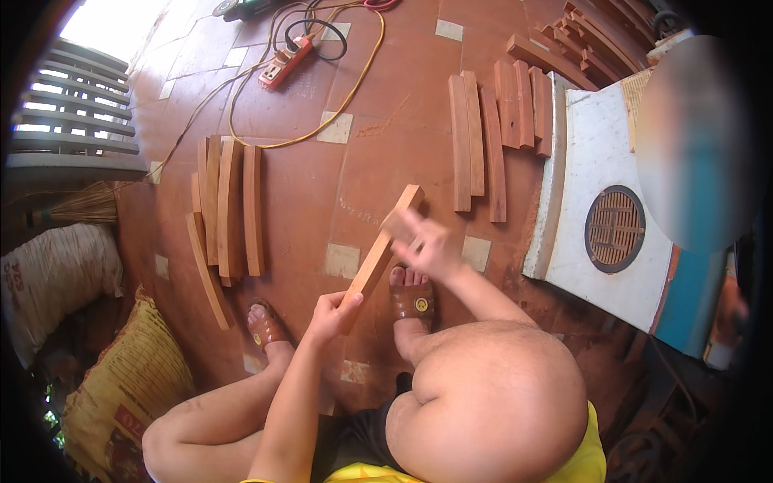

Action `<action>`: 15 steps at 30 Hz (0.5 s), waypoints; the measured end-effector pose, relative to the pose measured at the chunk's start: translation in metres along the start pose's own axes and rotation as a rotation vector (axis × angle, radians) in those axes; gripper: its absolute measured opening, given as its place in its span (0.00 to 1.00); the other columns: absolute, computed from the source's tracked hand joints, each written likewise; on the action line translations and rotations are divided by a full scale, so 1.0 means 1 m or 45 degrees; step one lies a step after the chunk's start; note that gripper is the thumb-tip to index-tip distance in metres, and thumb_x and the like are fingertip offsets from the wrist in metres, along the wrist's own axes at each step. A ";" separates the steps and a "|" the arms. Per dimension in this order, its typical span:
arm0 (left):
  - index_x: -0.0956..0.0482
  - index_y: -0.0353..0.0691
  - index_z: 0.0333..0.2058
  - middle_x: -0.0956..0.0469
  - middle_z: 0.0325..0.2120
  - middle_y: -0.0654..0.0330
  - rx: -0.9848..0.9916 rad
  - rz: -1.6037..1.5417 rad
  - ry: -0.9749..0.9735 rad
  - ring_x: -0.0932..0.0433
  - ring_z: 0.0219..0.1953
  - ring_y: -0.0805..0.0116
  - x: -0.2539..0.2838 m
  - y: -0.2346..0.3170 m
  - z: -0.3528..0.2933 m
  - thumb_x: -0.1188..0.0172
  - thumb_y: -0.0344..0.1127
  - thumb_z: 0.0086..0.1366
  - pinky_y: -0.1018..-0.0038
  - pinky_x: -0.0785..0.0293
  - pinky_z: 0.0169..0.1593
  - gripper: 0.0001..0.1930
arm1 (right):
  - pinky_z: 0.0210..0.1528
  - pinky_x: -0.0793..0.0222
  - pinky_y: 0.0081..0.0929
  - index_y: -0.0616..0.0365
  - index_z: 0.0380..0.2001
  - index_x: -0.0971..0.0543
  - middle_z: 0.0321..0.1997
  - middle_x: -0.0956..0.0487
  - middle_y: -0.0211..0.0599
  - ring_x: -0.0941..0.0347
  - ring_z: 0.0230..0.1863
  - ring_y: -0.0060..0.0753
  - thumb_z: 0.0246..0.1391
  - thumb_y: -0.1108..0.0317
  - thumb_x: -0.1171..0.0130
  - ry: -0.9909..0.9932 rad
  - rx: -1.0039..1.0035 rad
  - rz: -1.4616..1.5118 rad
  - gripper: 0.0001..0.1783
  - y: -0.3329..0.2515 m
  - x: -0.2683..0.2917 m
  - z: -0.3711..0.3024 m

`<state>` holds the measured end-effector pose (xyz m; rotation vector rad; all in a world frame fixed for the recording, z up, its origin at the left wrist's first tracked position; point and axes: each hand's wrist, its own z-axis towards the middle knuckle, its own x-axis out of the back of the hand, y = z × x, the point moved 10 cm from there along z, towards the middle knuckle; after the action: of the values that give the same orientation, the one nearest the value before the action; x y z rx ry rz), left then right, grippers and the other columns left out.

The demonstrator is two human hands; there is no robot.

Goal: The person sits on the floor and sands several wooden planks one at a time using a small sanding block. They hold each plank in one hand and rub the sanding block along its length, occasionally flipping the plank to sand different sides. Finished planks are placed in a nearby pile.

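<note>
My left hand (328, 317) is closed round the lower end of a wooden bar (372, 266), held slanting up and away over the floor between my feet. Near the bar's far end is my right hand (427, 244), smeared by motion, its fingers bent against the wood. A small tan piece (398, 224) shows under those fingers on the bar; blur hides what it is. Several similar wooden bars (229, 209) lie side by side on the left, and more bars (475, 145) lie on the right.
An orange power strip (286, 63) with a looping yellow cord (354, 97) lies ahead. A woven sack (129, 378) and a white sack (64, 270) stand at left. To the right is a white slab (584, 161) with a round grate (615, 229); timber (580, 44) lies beyond.
</note>
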<state>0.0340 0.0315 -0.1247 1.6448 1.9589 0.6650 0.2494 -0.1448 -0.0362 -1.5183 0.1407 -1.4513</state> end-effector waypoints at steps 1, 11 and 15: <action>0.12 0.29 0.44 0.20 0.27 0.69 -0.022 -0.028 0.009 0.27 0.28 0.82 0.001 -0.002 0.002 0.32 0.52 0.74 0.77 0.31 0.29 0.25 | 0.36 0.19 0.40 0.56 0.68 0.22 0.33 0.15 0.46 0.17 0.31 0.47 0.53 0.53 0.24 -0.183 0.073 0.126 0.41 -0.026 -0.014 -0.013; 0.13 0.31 0.45 0.20 0.31 0.70 0.059 0.054 -0.065 0.27 0.32 0.81 -0.005 0.009 0.000 0.33 0.52 0.76 0.77 0.31 0.34 0.24 | 0.36 0.17 0.43 0.54 0.67 0.22 0.36 0.13 0.50 0.14 0.34 0.49 0.59 0.45 0.29 0.208 -0.176 -0.001 0.38 0.070 0.016 0.021; 0.12 0.31 0.42 0.22 0.27 0.70 0.003 0.048 0.003 0.28 0.27 0.81 -0.003 0.009 0.000 0.33 0.52 0.75 0.77 0.33 0.30 0.23 | 0.38 0.17 0.40 0.56 0.68 0.23 0.34 0.14 0.50 0.14 0.34 0.46 0.57 0.48 0.27 -0.173 0.018 -0.018 0.39 0.009 -0.011 0.000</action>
<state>0.0416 0.0299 -0.1189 1.6863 1.9353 0.6792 0.2513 -0.1421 -0.0503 -1.6038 0.0382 -1.3522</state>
